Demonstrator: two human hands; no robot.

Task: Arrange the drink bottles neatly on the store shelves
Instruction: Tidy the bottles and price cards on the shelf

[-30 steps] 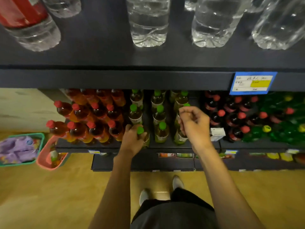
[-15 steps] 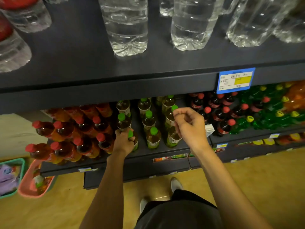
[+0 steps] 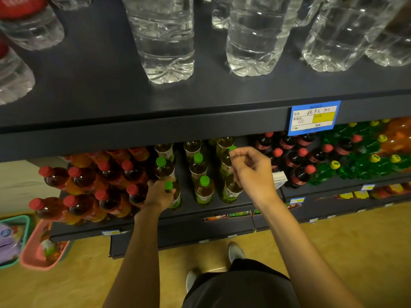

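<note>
The left hand [image 3: 159, 193] curls around the neck of a green-capped bottle of pale yellow tea [image 3: 172, 195] at the front edge of the dark middle shelf [image 3: 191, 210]. The right hand [image 3: 253, 172], fingers bent, pinches the green cap of a second tea bottle [image 3: 226, 160] farther back. Red-capped amber bottles [image 3: 82, 181] stand to the left; large clear water bottles [image 3: 164, 38] occupy the shelf above.

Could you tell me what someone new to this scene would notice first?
Probably the big clear water bottles looming on the top shelf. Below, the left hand grips a green-capped tea bottle at the lower shelf's front, while the right hand pinches the green cap of another bottle further back.
</note>
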